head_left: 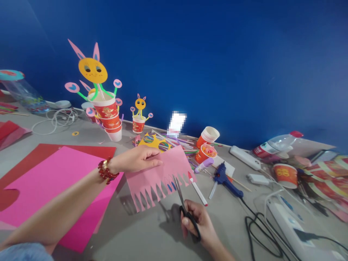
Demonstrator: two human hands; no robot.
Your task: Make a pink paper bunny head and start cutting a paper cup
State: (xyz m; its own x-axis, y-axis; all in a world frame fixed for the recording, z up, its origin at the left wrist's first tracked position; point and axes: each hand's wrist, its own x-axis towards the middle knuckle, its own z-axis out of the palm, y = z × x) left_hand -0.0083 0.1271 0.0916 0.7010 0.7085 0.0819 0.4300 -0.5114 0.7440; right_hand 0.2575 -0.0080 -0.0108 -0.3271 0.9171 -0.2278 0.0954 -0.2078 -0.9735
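A light pink paper sheet, its lower edge cut into several pointed strips, is held up by my left hand, whose thumb presses on its upper left part. Two small blue shapes with pencilled outlines show near its lower edge. My right hand is closed around the black handles of a pair of scissors. The blades point up at the sheet's lower edge, close to the blue shapes, and look slightly apart. A red and white marker lies just right of the sheet.
Pink and red sheets lie at left. Stacked cups with a paper rabbit figure stand behind them. A blue glue gun, paper cups, a bottle, cables and a power strip are at right.
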